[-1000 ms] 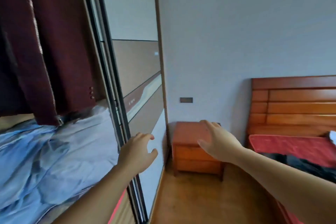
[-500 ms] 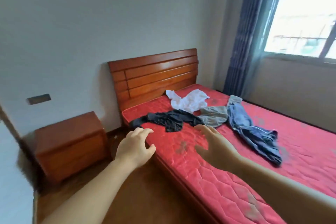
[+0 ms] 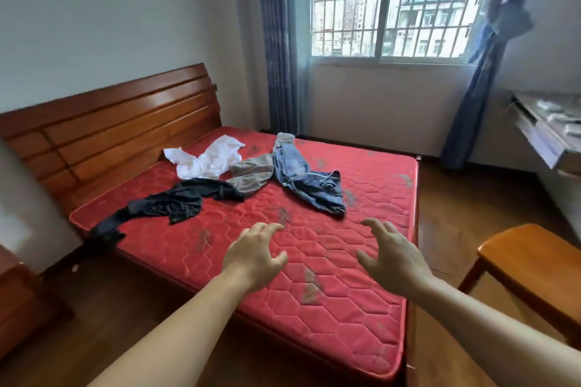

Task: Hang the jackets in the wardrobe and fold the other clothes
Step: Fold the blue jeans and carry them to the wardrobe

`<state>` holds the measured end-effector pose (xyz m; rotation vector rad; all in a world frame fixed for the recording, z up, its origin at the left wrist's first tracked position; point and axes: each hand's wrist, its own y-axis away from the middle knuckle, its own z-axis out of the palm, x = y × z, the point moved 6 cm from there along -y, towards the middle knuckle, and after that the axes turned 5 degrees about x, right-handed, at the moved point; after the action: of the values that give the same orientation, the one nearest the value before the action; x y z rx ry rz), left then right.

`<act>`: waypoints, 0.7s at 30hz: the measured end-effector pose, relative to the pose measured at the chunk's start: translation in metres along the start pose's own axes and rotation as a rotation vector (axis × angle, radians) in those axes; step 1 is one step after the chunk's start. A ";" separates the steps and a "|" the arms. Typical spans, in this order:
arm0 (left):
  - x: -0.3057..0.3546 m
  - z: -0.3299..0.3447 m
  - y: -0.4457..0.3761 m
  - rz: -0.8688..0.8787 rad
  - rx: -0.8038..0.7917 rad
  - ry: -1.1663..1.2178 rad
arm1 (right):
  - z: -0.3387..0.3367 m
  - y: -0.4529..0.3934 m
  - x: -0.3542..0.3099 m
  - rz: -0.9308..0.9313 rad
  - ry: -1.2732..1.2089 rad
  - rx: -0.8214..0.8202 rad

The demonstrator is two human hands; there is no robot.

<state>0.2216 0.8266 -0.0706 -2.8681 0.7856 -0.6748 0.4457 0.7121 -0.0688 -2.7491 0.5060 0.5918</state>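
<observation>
Several loose clothes lie on the red quilted mattress (image 3: 361, 286): a black garment (image 3: 176, 203) near the left edge, a white one (image 3: 209, 160) by the headboard, a grey-brown one (image 3: 251, 174) in the middle, and blue jeans (image 3: 309, 184) to its right. My left hand (image 3: 256, 256) and my right hand (image 3: 391, 253) are stretched out over the near part of the mattress, fingers spread, holding nothing and touching no garment. The wardrobe is out of view.
A wooden headboard (image 3: 110, 129) stands at the left, with a wooden nightstand (image 3: 19, 302) at the lower left. A wooden stool (image 3: 534, 270) is at the right, a cluttered shelf (image 3: 547, 129) above it. A barred window (image 3: 393, 0) with blue curtains lies beyond the bed.
The view has swung right, from the wardrobe with hanging jackets to the bed. Both hands stayed empty and now reach out over the mattress.
</observation>
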 end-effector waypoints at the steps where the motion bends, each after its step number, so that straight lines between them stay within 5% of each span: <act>1: 0.005 0.004 -0.002 0.004 -0.008 0.002 | -0.001 0.001 0.009 0.023 -0.010 -0.003; 9: -0.010 0.012 -0.029 0.033 0.035 0.066 | 0.020 -0.025 0.017 0.089 -0.015 -0.004; 21: -0.089 0.014 -0.125 0.022 -0.101 -0.091 | 0.047 -0.110 0.004 0.162 0.263 -0.053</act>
<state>0.2173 0.9792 -0.0924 -2.9507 0.8600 -0.5118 0.4761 0.8265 -0.0900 -2.8706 0.7897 0.2811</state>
